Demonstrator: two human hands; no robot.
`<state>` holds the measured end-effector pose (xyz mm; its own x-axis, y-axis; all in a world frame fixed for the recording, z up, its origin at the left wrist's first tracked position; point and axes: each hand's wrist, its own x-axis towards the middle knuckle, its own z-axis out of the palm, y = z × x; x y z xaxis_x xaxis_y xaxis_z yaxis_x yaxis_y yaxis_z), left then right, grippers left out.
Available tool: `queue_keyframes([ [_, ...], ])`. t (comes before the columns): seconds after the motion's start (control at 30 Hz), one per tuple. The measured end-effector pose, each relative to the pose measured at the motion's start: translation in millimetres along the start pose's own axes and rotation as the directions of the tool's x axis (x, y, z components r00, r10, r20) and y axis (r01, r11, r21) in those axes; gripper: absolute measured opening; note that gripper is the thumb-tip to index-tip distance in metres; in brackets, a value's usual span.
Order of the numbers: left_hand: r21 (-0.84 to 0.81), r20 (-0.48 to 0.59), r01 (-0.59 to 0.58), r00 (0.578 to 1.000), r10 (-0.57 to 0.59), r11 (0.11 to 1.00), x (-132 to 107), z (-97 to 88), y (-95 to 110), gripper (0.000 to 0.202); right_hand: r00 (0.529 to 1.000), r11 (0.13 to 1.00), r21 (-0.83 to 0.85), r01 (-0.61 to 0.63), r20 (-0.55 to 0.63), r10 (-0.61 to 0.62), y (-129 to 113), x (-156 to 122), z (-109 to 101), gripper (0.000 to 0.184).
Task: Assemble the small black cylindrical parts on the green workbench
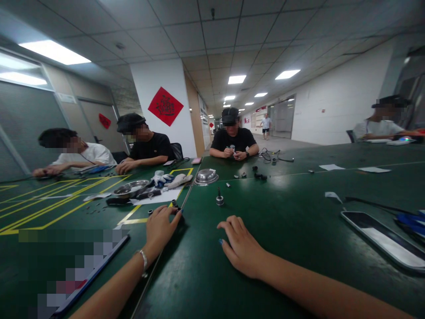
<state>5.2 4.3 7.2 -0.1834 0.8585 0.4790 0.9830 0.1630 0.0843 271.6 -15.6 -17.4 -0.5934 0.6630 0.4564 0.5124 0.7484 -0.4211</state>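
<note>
At the seam of the green table, my left hand point(161, 229) has its thumb and fingertips closed at a small dark part, mostly hidden by the fingers. A small black cylindrical part point(174, 203) stands just beyond those fingertips, and another dark part point(150, 212) lies by the knuckles. My right hand point(244, 250) hovers over or rests on the table, fingers bent and apart, with nothing in it. Beyond it a round metal piece with a dark upright stem point(219, 198) stands on the tabletop.
An upturned metal bowl point(206, 176), a metal dish point(131, 188) and gloves point(162, 178) lie ahead. Black fittings point(259, 173) are scattered farther off. A phone point(385, 239) lies at right, a blue-edged board point(96, 268) at left. Several people sit around the table.
</note>
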Motion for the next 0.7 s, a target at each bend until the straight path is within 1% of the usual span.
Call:
queue_keyframes([
  [0.23, -0.03, 0.031, 0.025, 0.999, -0.024, 0.999, 2.3, 1.1, -3.8, 0.038, 1.0, 1.0, -0.002, -0.002, 0.03, 0.002, -0.8, 1.0, -1.8, 0.032],
  [0.4, -0.08, 0.091, 0.034, 0.995, -0.026, 0.996, 2.5, 2.4, -5.5, 0.039, 0.999, 1.0, -0.016, -0.011, 0.037, 0.011, -1.5, 1.2, -2.5, 0.031],
  [0.7, -0.136, 0.11, 0.028, 0.994, -0.013, 0.99, 3.2, 4.7, -6.0, 0.036, 0.999, 1.0, -0.016, -0.008, 0.05, 0.009, -0.7, 1.3, -2.6, 0.03],
])
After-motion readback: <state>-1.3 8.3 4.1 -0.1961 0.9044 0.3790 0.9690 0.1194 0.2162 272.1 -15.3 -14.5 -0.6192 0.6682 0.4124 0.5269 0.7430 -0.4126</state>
